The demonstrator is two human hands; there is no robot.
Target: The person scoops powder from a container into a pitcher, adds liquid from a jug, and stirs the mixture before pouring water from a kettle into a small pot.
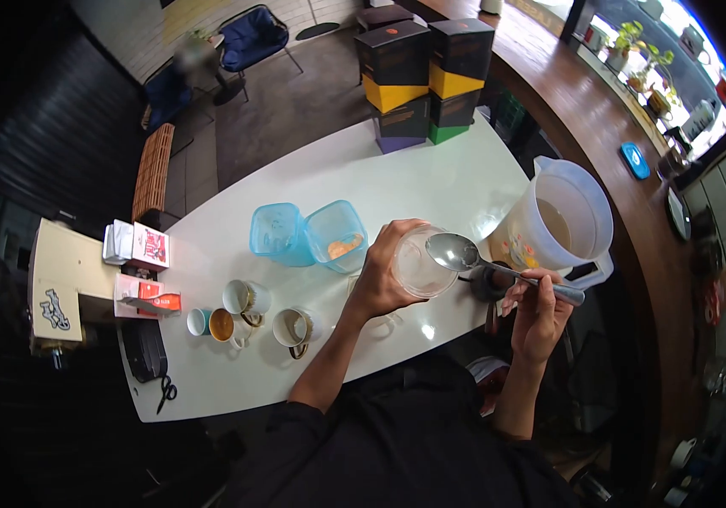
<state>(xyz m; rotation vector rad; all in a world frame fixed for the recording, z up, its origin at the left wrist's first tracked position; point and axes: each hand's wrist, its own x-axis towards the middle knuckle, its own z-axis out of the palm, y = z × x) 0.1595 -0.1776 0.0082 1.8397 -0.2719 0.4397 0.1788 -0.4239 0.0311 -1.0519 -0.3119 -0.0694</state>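
Observation:
My left hand [384, 271] is wrapped round a clear see-through cup [418, 278], its round mouth facing up at me. Between the fingers and thumb of my right hand [541, 317] is the handle of a metal spoon [453, 252], whose bowl overlaps the cup's rim in this view. To the right stands a large translucent pitcher [511, 230] with cloudy liquid inside. Left of my left hand are two blue plastic containers, one [277, 227] beside the other [335, 222]; a pale orange lump [344, 246] lies in the nearer one.
Several mugs [295, 328] stand on the white table [236, 203] at left, near black scissors [166, 394] and stacked packets [149, 245]. Dark boxes [393, 59] are piled at the far end. A wooden counter [600, 144] runs along the right, beyond the pitcher.

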